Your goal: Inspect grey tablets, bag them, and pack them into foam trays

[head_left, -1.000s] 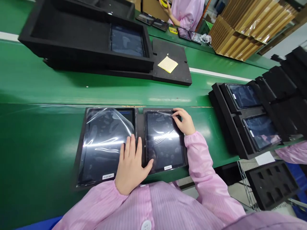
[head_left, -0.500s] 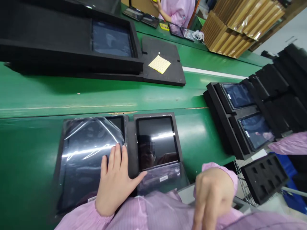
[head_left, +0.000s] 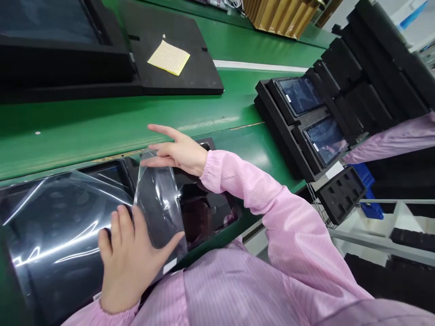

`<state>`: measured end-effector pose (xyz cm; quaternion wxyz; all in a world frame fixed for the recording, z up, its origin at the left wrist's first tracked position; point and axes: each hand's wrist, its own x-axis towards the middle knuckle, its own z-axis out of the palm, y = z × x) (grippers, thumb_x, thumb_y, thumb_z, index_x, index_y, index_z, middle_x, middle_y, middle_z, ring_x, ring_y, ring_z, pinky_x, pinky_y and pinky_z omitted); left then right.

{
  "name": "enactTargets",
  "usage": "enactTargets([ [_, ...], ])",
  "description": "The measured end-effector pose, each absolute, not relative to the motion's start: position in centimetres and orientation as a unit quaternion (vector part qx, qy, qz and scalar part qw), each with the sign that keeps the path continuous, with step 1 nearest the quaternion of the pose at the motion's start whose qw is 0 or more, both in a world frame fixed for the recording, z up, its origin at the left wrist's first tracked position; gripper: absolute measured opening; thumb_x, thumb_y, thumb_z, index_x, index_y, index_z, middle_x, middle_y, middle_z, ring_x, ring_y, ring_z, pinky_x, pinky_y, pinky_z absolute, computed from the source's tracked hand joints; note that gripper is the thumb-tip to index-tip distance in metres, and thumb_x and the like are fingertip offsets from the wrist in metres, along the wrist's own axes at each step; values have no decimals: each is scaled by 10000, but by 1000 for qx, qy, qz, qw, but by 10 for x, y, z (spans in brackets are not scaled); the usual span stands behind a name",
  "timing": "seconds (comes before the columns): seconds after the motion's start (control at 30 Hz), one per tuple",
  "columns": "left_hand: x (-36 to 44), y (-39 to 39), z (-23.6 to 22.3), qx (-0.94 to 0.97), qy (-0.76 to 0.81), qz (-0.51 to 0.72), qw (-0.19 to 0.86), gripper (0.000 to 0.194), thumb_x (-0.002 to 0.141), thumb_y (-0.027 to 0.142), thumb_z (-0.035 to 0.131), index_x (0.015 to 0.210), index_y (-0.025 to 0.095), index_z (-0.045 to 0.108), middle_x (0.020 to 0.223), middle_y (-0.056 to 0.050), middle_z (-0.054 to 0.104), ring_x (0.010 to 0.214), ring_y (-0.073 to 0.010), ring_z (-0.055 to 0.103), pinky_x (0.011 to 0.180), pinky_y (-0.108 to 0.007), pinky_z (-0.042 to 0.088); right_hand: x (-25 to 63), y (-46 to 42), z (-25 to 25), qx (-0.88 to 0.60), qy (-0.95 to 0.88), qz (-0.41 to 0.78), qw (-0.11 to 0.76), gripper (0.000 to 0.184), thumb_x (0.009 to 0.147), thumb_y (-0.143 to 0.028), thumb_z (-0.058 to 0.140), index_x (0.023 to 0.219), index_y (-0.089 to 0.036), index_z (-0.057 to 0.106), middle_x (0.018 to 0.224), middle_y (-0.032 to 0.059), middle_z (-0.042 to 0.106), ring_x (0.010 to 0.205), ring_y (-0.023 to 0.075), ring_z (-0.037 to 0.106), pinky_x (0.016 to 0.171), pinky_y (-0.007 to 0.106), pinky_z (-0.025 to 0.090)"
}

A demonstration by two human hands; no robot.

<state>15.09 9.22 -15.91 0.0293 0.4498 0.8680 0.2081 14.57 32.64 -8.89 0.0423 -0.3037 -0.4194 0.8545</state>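
Note:
My left hand [head_left: 131, 253] lies with fingers spread on the larger film-covered tablet [head_left: 64, 217] at the left. Its thumb reaches over the lower part of a clear plastic film [head_left: 158, 203] bearing a white label. My right hand [head_left: 178, 151] grips the far end of that film, with one finger stretched out away from it. The film stands bent between the larger tablet and a smaller dark tablet [head_left: 197, 213] on the right. My right hand and forearm hide part of the smaller tablet.
A yellow label sheet [head_left: 169, 57] lies on a black foam board [head_left: 200, 81]. At the right, a black foam tray [head_left: 261, 97] holds two tablets, near another person's sleeve [head_left: 394, 138]. Below it is a small black tray [head_left: 341, 194]. Brown cardboard dividers [head_left: 282, 16] stand at the back.
My right hand has come up from the lower right to the film's far end. The film has shifted from the smaller tablet's near edge towards the larger tablet. The view has turned right.

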Motion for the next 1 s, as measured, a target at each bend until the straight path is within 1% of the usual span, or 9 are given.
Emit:
enactTargets([
  [0.07,151,94,-158,447,870,204,35,1093,857,803,228,1539,-51,263,1549,-390,341,1475,-500,317,1189,-665,192,150,334,-85,-343,-465,816,29,724,893,118,425,1534,-209,346,1269,55,607,558,-11,678,799,255,630],
  [0.17,151,95,-157,447,870,204,38,1084,864,790,227,1544,-55,241,1560,-388,322,1485,-491,302,1194,-657,192,175,350,-73,-381,-499,774,83,628,910,27,463,1490,-210,408,1115,-12,657,603,2,676,683,194,611],
  [0.27,151,91,-158,464,861,207,32,960,908,709,300,1561,8,255,1620,-348,232,1516,-475,238,1200,-664,163,212,358,-67,-398,-515,743,157,507,899,-71,503,1390,-197,511,1056,-28,683,657,20,680,646,160,582],
  [0.4,150,88,-158,479,853,204,38,763,923,601,406,1516,121,415,1692,-247,83,1534,-475,182,1191,-700,144,265,345,-85,-398,-585,688,162,309,831,-201,603,1133,-181,669,918,-7,703,563,61,609,575,201,573],
  [0.53,152,93,-159,494,846,193,61,701,918,523,418,1416,40,519,1604,-313,312,1494,-490,283,1176,-724,163,304,318,-118,-442,-620,624,175,506,788,-282,633,1288,-210,602,1061,44,657,554,82,531,480,239,526],
  [0.63,158,99,-164,502,839,202,65,719,907,470,365,1383,-51,502,1495,-350,459,1458,-468,363,1190,-701,168,320,293,-136,-448,-652,586,177,530,768,-348,666,1270,-181,632,1109,98,629,705,150,575,594,311,557],
  [0.8,169,111,-173,436,854,261,112,773,852,493,433,1408,-45,439,1516,-329,448,1467,-435,364,1214,-661,193,323,266,-146,-441,-735,483,179,737,701,-407,750,1376,-157,592,1276,173,578,1077,302,584,845,439,557],
  [0.87,171,116,-174,387,858,307,141,750,828,490,499,1401,9,450,1534,-306,437,1479,-416,355,1224,-646,202,321,265,-146,-456,-751,443,178,727,702,-431,748,1368,-173,611,1247,160,600,1051,298,595,869,443,550],
  [1.0,176,123,-163,274,821,455,209,670,771,449,580,1348,128,467,1530,-243,461,1479,-370,378,1244,-593,221,317,275,-144,-465,-732,469,172,563,789,-518,608,1222,-171,704,1137,137,655,842,228,634,763,379,565],
])
